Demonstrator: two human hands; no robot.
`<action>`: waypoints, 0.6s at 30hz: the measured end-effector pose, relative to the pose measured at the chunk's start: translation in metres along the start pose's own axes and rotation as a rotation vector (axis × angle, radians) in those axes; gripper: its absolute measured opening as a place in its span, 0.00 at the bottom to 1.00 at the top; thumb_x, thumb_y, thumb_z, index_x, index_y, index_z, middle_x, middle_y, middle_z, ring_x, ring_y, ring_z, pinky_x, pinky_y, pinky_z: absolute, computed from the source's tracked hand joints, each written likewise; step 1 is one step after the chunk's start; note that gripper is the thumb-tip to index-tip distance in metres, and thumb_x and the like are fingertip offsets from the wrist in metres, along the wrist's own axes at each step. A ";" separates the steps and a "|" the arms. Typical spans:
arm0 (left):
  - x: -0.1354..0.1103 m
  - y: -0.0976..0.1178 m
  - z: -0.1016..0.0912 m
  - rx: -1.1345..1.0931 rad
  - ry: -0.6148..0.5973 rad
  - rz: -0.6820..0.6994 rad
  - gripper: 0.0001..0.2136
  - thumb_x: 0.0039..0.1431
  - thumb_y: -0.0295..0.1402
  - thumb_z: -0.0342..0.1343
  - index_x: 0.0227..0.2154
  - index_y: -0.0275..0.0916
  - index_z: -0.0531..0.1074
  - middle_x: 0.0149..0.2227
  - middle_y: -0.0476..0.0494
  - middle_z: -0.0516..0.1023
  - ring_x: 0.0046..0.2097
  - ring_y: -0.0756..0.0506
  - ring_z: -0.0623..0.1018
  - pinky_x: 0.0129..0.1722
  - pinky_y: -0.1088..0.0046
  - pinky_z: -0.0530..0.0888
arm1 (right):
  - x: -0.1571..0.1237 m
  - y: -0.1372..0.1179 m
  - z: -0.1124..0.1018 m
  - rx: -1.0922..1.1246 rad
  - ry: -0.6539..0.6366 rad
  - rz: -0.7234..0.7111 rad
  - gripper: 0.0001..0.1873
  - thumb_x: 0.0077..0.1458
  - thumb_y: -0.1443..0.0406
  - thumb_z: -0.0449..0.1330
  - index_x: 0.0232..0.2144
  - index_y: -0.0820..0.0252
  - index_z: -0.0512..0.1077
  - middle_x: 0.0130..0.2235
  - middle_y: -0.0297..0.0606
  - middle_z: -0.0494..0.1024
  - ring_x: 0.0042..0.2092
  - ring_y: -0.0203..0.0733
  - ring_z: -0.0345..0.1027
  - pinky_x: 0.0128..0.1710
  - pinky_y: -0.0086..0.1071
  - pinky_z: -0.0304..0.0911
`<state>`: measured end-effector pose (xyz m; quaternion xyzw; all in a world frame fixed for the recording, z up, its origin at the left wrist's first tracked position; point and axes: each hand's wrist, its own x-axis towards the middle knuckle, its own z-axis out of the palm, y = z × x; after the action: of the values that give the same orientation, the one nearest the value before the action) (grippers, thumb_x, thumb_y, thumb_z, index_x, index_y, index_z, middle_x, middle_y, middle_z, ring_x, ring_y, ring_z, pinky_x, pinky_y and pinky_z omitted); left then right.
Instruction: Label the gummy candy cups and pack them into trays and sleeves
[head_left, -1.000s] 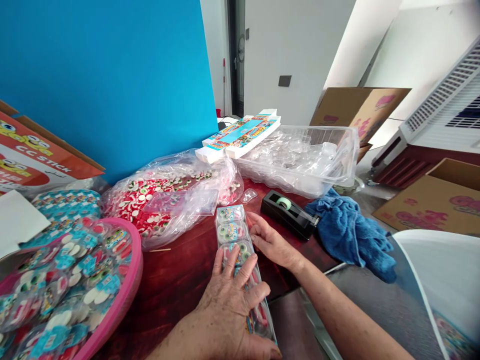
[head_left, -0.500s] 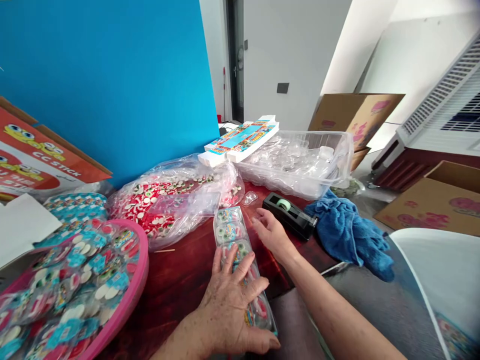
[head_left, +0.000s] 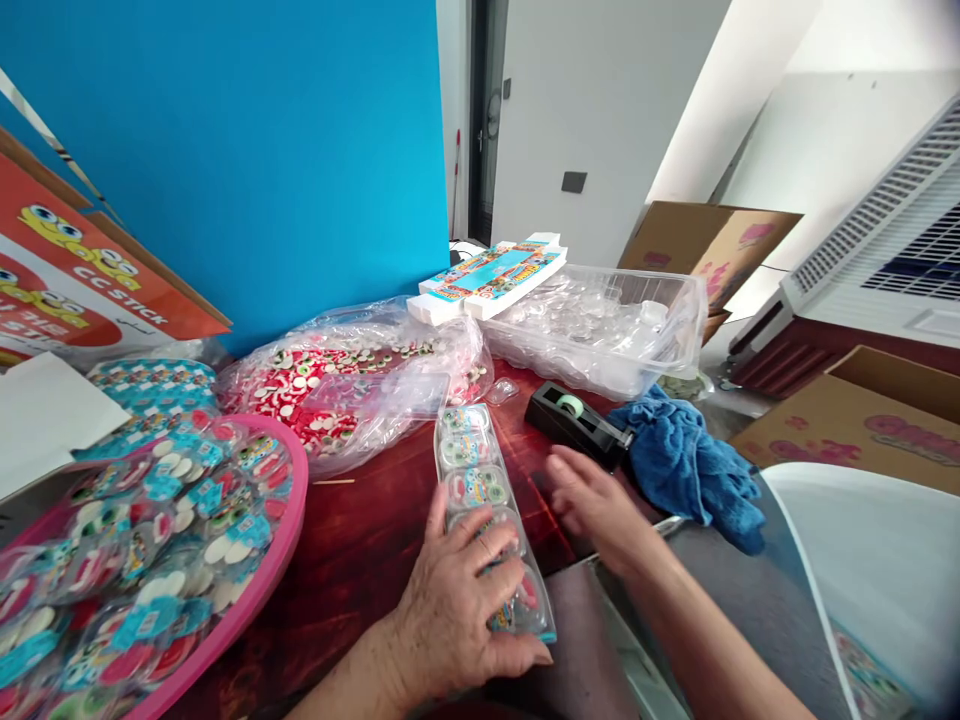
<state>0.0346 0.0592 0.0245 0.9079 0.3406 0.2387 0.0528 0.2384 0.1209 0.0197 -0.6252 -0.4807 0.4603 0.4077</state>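
Observation:
My left hand (head_left: 472, 590) lies on a long clear plastic tray (head_left: 476, 485) of round gummy candies with printed cards. Its fingers are spread across the near half, the thumb by the near end. To the right, my right hand (head_left: 600, 505) hovers apart from the tray, slightly blurred, fingers stretched out and holding nothing. Just beyond it sits a black tape dispenser (head_left: 574, 422) with a pale green roll. A small clear plastic piece (head_left: 502, 390) rests past the tray's far end.
On the left is a pink-rimmed basin (head_left: 289, 520) full of wrapped candies. Behind lie a bag of loose gummies (head_left: 300, 385), a printed display box (head_left: 491, 275) and a clear bin (head_left: 675, 350) of plastic cups. A blue cloth (head_left: 690, 465) and cardboard boxes (head_left: 847, 420) are at right.
My right hand has moved right and toward me, away from the tray. My left hand stays on the tray, its fingers a little more bent. The view has shifted slightly.

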 end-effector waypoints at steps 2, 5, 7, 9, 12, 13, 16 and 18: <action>-0.006 0.004 -0.001 -0.001 -0.032 0.091 0.19 0.56 0.47 0.49 0.42 0.37 0.69 0.49 0.42 0.71 0.55 0.39 0.64 0.59 0.50 0.51 | 0.006 -0.008 -0.034 -0.325 0.320 -0.109 0.23 0.51 0.56 0.52 0.45 0.65 0.68 0.39 0.47 0.72 0.37 0.47 0.66 0.35 0.38 0.61; -0.014 0.008 0.001 0.035 -0.059 0.104 0.17 0.59 0.39 0.49 0.47 0.35 0.66 0.51 0.41 0.70 0.58 0.39 0.60 0.59 0.54 0.55 | 0.032 -0.022 -0.072 -0.621 0.461 -0.142 0.13 0.48 0.64 0.52 0.34 0.64 0.73 0.41 0.49 0.71 0.46 0.53 0.61 0.44 0.42 0.56; -0.018 0.010 0.004 0.072 -0.040 0.108 0.17 0.58 0.37 0.49 0.48 0.35 0.65 0.51 0.41 0.70 0.59 0.39 0.59 0.58 0.52 0.56 | 0.052 -0.029 -0.082 -0.623 0.343 -0.061 0.07 0.45 0.65 0.55 0.22 0.61 0.72 0.31 0.44 0.73 0.40 0.51 0.65 0.40 0.39 0.57; -0.020 0.010 0.007 0.105 -0.007 0.121 0.16 0.58 0.35 0.50 0.48 0.37 0.66 0.51 0.43 0.70 0.58 0.39 0.60 0.57 0.52 0.57 | 0.070 -0.032 -0.081 -0.599 0.231 0.042 0.10 0.43 0.66 0.58 0.13 0.60 0.68 0.21 0.38 0.68 0.31 0.45 0.65 0.31 0.35 0.58; -0.021 0.009 0.010 0.145 0.041 0.146 0.14 0.58 0.34 0.50 0.46 0.40 0.67 0.50 0.47 0.71 0.57 0.40 0.61 0.57 0.54 0.58 | 0.088 -0.031 -0.075 -0.526 0.156 0.178 0.12 0.42 0.65 0.60 0.11 0.60 0.66 0.18 0.35 0.65 0.25 0.40 0.60 0.25 0.32 0.55; -0.020 0.009 0.011 0.155 0.056 0.153 0.13 0.58 0.34 0.50 0.46 0.40 0.67 0.49 0.48 0.72 0.57 0.40 0.61 0.57 0.54 0.58 | 0.092 -0.031 -0.074 -0.492 0.143 0.213 0.12 0.41 0.65 0.61 0.12 0.60 0.67 0.19 0.36 0.66 0.25 0.39 0.60 0.24 0.32 0.55; -0.020 0.008 0.016 0.162 0.124 0.164 0.12 0.58 0.34 0.50 0.45 0.40 0.68 0.48 0.49 0.73 0.58 0.40 0.61 0.57 0.56 0.58 | 0.096 -0.035 -0.078 -0.348 0.088 0.271 0.09 0.38 0.65 0.63 0.14 0.61 0.67 0.21 0.37 0.69 0.25 0.38 0.60 0.23 0.32 0.56; -0.021 0.007 0.020 0.150 0.165 0.156 0.12 0.58 0.34 0.50 0.45 0.40 0.69 0.48 0.49 0.73 0.58 0.41 0.60 0.57 0.56 0.57 | 0.093 -0.039 -0.084 -0.208 0.021 0.253 0.08 0.36 0.64 0.63 0.17 0.61 0.68 0.22 0.38 0.71 0.26 0.39 0.62 0.23 0.33 0.59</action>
<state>0.0345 0.0418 0.0004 0.9104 0.2888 0.2896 -0.0622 0.3217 0.2145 0.0597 -0.7242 -0.4390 0.4493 0.2845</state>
